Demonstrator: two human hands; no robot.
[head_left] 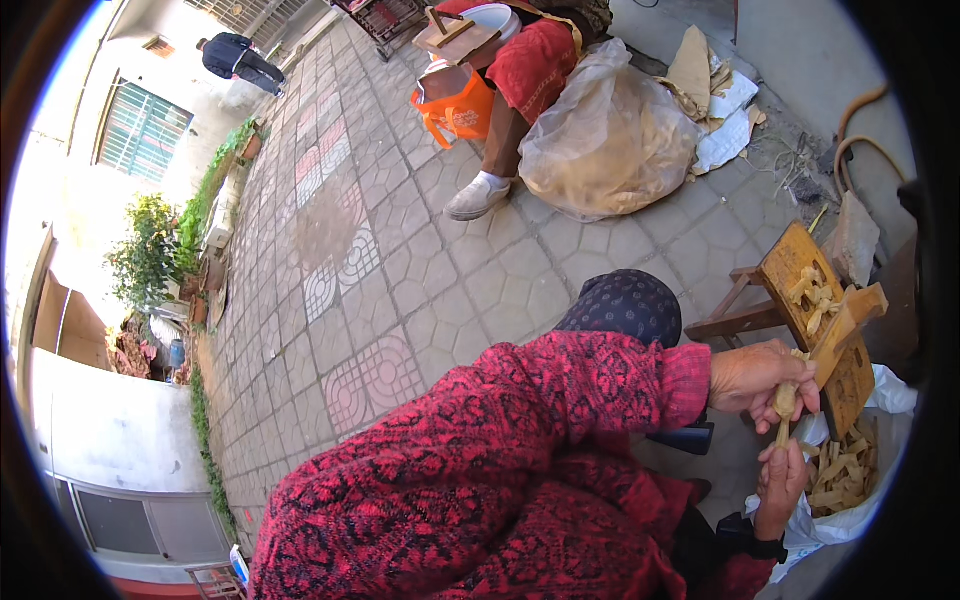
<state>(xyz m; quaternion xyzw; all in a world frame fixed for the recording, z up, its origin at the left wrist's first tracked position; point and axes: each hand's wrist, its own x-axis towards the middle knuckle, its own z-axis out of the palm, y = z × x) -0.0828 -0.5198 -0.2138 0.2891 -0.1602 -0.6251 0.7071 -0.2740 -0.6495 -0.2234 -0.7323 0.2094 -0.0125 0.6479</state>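
Observation:
My left hand (762, 382), at the end of a red and black knitted sleeve, is closed around the upper part of a twisted tan strip bundle (785, 402), perhaps dried husk. Just below it, my right hand (781, 487) pinches the narrow lower end, so the bundle stretches between both hands. Beside my left hand stands a small wooden stool (853, 385) with several loose tan strips (815, 296) on top. A wider flat tan piece (848, 322) lies across the stool, near my left fingers. Under the hands, a white plastic bag (890, 392) holds many tan strips (843, 472).
Across the paved yard (440, 270), another person's shoe (478, 197) is next to a large translucent plastic bag (608, 135) and an orange bag (462, 108). Flattened cardboard (690, 72) lies by the wall. Someone in dark clothes (238, 62) is far off, near plants (145, 250).

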